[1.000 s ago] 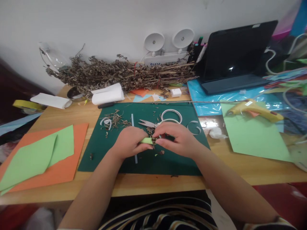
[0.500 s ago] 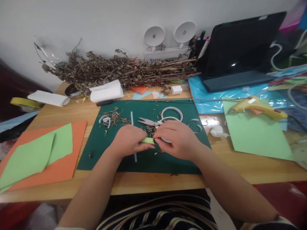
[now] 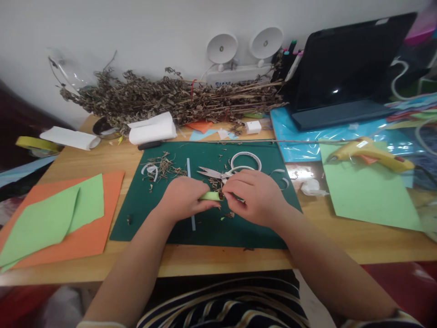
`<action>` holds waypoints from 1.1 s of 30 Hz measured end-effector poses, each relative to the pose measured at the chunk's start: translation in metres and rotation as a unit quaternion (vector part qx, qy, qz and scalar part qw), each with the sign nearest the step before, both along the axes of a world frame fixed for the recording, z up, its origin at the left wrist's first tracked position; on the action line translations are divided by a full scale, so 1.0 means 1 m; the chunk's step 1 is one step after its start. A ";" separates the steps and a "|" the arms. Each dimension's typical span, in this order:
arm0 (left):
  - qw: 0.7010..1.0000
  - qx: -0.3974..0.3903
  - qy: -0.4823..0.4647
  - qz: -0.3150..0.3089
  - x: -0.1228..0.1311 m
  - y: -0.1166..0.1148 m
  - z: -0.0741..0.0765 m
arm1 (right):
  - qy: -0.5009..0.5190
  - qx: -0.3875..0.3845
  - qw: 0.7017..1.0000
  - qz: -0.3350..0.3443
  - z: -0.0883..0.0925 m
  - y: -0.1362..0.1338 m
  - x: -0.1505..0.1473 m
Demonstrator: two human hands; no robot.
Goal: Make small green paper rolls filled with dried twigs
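My left hand point(image 3: 186, 199) is closed around a light green paper tube point(image 3: 210, 196), its open end facing right with brown dried bits showing inside. At that end, my right hand point(image 3: 253, 196) has its thumb and fingers pinched together; whatever lies between the fingertips is too small to make out. Scissors point(image 3: 213, 173) rest with blades parted just beyond the right hand, which hides part of their handles. Behind them lies a roll of white tape point(image 3: 246, 157). Crumbled dried leaves point(image 3: 215, 183) are scattered near the tube, and a pale blue strip point(image 3: 188, 167) runs partly under my left hand.
A green cutting mat point(image 3: 136, 223) covers the table's middle, with dried twigs point(image 3: 165, 167) on it. Bundled dried plants point(image 3: 153, 100) line the wall. Green and orange sheets point(image 3: 92, 237) lie left. A yellow glue gun point(image 3: 372, 152) and a dark tablet point(image 3: 353, 64) are right.
My right hand has drawn slightly away from the tube's end, so the dried bits inside show more. My left hand keeps its hold on the tube. The view has shifted slightly.
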State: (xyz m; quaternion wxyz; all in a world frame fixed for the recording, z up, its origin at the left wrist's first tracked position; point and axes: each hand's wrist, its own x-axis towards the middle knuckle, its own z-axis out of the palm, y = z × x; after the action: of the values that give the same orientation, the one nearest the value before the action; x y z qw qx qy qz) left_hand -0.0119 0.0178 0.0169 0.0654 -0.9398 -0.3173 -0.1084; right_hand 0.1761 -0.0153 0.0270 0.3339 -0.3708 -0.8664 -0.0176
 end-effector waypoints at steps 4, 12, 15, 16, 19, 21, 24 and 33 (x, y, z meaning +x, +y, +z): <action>1.000 -0.021 -0.003 0.008 -0.001 0.002 0.001 | 0.046 -0.037 0.998 0.009 0.003 0.002 0.002; 0.999 -0.027 -0.031 0.012 -0.002 0.002 0.001 | 0.097 -0.059 0.992 0.053 0.001 0.001 0.001; 0.999 -0.019 -0.043 0.007 -0.002 0.002 0.000 | 0.116 -0.046 0.991 0.056 0.000 0.002 -0.002; 0.999 -0.017 -0.047 0.006 -0.001 0.001 0.000 | 0.122 -0.041 0.990 0.055 -0.001 0.002 -0.003; 0.998 -0.024 -0.059 0.001 0.000 0.000 0.002 | 0.144 -0.027 0.988 0.056 -0.003 0.001 -0.007; 0.997 -0.030 -0.071 -0.003 0.000 -0.002 0.004 | 0.164 -0.015 0.984 0.065 -0.004 -0.001 -0.010; 0.996 -0.028 -0.087 -0.010 0.001 -0.005 0.007 | 0.203 0.001 0.976 0.075 -0.005 -0.005 -0.015; 0.996 -0.010 -0.087 -0.017 0.000 -0.006 0.007 | 0.220 -0.012 0.973 0.065 -0.004 -0.007 -0.016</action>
State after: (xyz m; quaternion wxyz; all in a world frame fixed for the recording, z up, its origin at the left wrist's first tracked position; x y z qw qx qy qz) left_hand -0.0114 0.0113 0.0243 0.0265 -0.9326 -0.3068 -0.1882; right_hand 0.1605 -0.0223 0.0233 0.5122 -0.3127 -0.7941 0.0959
